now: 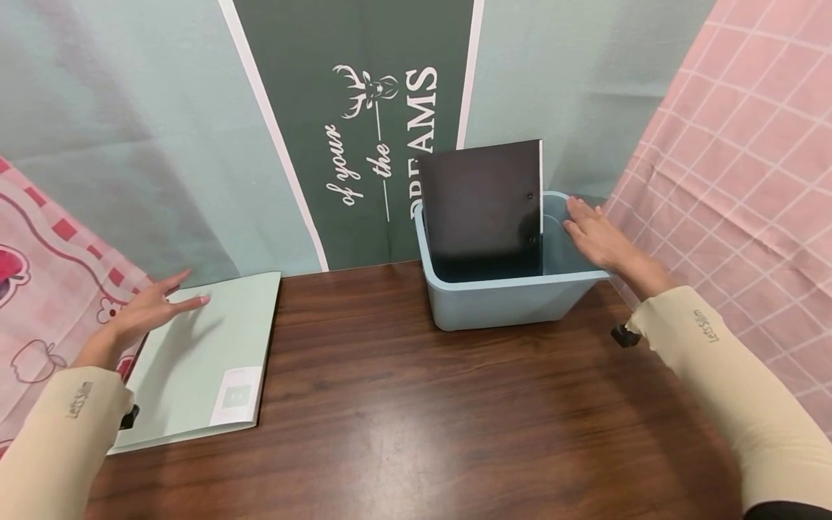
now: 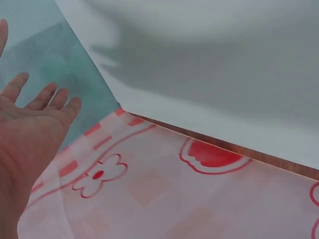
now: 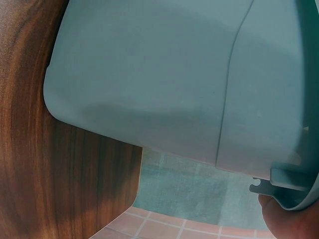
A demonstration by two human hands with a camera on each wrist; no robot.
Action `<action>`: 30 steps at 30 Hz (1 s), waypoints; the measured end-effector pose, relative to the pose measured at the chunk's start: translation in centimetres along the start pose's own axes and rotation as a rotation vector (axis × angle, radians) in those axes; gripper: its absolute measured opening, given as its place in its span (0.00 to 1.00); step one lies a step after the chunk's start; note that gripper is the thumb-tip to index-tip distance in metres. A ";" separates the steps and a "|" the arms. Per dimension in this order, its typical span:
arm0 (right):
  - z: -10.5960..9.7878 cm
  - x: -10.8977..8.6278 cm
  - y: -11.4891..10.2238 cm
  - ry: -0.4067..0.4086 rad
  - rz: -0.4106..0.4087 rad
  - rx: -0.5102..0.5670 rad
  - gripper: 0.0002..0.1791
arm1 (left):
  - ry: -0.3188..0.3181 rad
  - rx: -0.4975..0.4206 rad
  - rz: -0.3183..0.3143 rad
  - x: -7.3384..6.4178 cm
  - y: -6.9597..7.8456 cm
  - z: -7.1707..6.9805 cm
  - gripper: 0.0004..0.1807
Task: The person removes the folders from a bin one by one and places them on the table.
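Observation:
My left hand (image 1: 146, 310) hovers over the upper left part of a pale green folder (image 1: 201, 339), its fingers spread and nothing held. In the left wrist view the palm faces the camera, beside the folder's edge and its shadow. A white label marks the folder's near right corner. My right hand (image 1: 601, 238) rests on the right rim of a blue-grey plastic bin (image 1: 507, 307), fingers fairly straight; the right wrist view shows only a bit of it below the rim. Inside the bin a black binder (image 1: 484, 202) stands tilted, its upper part rising above the rim.
The brown wooden table (image 1: 364, 375) lies under both. A printed curtain (image 1: 364, 43) hangs along the back edge, a pink checked cloth (image 1: 767, 144) at the right, and a red-and-white fruit-patterned cloth (image 1: 58, 289) at the left.

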State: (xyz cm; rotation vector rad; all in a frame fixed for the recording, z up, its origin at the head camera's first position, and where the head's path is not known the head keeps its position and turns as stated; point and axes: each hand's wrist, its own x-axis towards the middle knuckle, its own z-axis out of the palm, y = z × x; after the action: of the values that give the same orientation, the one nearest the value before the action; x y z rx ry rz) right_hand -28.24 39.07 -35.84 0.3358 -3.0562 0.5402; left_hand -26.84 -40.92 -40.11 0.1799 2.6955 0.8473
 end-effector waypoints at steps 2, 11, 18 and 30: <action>-0.1 -0.1 0.0 -0.006 0.008 0.000 0.37 | -0.003 -0.001 0.002 0.1 0.7 0.1 0.54; 0.0 -0.1 0.0 -0.003 -0.002 -0.003 0.36 | 0.012 -0.014 0.081 0.7 3.6 1.3 0.52; -0.1 -0.1 -0.3 -0.003 0.002 0.000 0.37 | -0.002 -0.070 0.117 1.3 5.2 1.9 0.51; -0.1 -0.1 -0.3 0.016 -0.007 -0.005 0.38 | -0.004 -0.110 0.164 2.1 7.4 3.0 0.49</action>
State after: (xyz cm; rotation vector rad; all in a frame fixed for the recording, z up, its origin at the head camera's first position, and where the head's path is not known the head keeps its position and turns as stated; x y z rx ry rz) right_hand -28.07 38.84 -35.69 0.3403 -3.0396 0.5326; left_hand -27.63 -32.85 -38.67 0.3819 2.6494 1.0383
